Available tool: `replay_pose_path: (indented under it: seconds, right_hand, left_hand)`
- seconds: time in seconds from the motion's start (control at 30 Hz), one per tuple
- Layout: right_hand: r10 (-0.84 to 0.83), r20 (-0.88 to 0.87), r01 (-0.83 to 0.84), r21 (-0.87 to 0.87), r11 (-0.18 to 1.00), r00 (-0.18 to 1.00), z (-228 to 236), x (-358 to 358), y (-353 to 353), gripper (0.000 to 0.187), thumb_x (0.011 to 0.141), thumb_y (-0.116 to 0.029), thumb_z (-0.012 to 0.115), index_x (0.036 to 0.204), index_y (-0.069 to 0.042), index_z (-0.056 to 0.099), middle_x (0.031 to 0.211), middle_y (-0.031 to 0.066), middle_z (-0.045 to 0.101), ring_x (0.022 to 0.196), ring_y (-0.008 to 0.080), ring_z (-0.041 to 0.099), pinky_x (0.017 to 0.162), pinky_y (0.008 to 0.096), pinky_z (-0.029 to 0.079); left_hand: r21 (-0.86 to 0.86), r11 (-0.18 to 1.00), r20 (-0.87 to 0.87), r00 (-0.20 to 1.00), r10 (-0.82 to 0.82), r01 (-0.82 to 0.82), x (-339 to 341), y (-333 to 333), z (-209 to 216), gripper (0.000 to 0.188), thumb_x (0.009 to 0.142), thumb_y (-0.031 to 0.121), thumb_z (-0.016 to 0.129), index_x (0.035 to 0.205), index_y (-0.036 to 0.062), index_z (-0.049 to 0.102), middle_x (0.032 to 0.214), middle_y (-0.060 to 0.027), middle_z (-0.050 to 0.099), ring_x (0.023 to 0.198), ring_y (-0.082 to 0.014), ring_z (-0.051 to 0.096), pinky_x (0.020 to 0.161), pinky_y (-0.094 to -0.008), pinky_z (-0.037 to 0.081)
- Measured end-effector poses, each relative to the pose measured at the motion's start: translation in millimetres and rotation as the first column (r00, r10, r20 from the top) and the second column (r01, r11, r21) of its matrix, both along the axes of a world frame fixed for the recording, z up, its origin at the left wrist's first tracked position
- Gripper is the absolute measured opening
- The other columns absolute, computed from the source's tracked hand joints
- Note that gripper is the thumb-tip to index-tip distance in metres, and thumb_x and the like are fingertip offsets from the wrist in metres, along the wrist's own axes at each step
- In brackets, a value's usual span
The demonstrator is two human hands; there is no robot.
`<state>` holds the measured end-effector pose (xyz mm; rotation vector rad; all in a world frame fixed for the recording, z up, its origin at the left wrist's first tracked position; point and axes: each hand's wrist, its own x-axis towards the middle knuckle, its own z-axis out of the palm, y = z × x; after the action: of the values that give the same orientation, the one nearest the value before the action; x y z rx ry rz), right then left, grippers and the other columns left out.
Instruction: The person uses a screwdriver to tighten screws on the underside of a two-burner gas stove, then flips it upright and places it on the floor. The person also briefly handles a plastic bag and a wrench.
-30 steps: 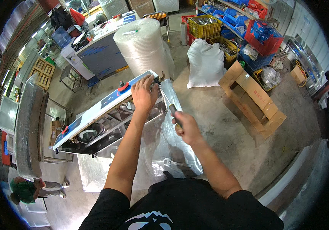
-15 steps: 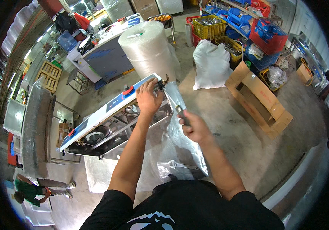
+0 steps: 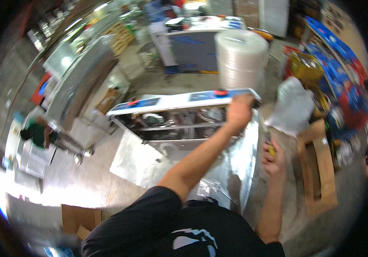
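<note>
**Right hand (image 3: 274, 159) and screwdriver (image 3: 271, 148) shifted off the sheet (image 3: 244, 165); left hand (image 3: 240, 111) unmoved on the panel (image 3: 179, 100)**

Compared with half a second ago, the view has swung round, so that the unit (image 3: 177, 147) lies almost level across it instead of slanting. The right hand, earlier in front of the silvery sheet, now appears beyond its right edge, against the floor. Its fingers are closed around the screwdriver's dark and yellow handle; the shaft is too blurred to trace.

The left hand lies over the right end of the white panel, fingers bent at its upper edge; how firmly it presses or grips cannot be told. One red knob (image 3: 220, 93) stands just left of this hand, and another red knob (image 3: 133, 103) stands near the panel's left end, each beside a blue patch. Below the panel, the unit's interior is exposed, showing rounded metal parts and a long bar. The unit rests on the sheet, in front of the person.

Surroundings: a bubble-wrap roll (image 3: 241, 60) stands behind the unit, beside a cluttered surface (image 3: 211, 26). To the right are a white sack (image 3: 292, 105) and an open carton (image 3: 321, 171). At far left is another person (image 3: 38, 133) in a green top.
</note>
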<state>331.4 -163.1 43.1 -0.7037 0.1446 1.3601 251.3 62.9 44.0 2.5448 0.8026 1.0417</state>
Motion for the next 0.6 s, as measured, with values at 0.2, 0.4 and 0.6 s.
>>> replay_pose_path:
  seconds: [0.2,0.4,0.6]
  right_hand:
    - [0.115,0.864,0.205,-0.243,0.948,0.491,-21,-7,-1,0.021,0.099,-0.029,0.061,0.097,-0.008,0.06,0.077,0.0053,0.063,0.042,0.0113,0.045,0.04,0.0253,0.033]
    - [0.093,0.786,0.425,0.227,0.876,-0.612,-27,-20,10,0.019,0.098,-0.027,0.063,0.096,-0.009,0.059,0.077,0.0062,0.063,0.048,0.0132,0.05,0.043,0.0254,0.036]
    - [0.055,0.315,-0.064,0.018,0.998,0.948,-1,-1,-10,0.026,0.1,-0.032,0.06,0.104,-0.006,0.056,0.086,0.007,0.064,0.065,0.0137,0.059,0.053,0.0278,0.043]
  left_hand:
    - [0.039,0.999,0.016,0.999,-0.032,0.032,0,-8,8,0.044,0.082,0.012,0.059,0.126,0.0075,0.06,0.13,-0.0115,0.06,0.126,-0.0279,0.053,0.109,-0.0434,0.035]
    - [0.085,0.996,0.064,0.998,-0.03,0.024,-4,-13,12,0.043,0.079,0.008,0.058,0.122,0.007,0.06,0.122,-0.0098,0.061,0.121,-0.0266,0.054,0.105,-0.0422,0.036]
    - [0.033,0.998,0.051,0.997,-0.054,0.052,-8,-15,19,0.042,0.079,0.007,0.059,0.121,0.0077,0.059,0.122,-0.0097,0.061,0.121,-0.0271,0.054,0.105,-0.0421,0.036]
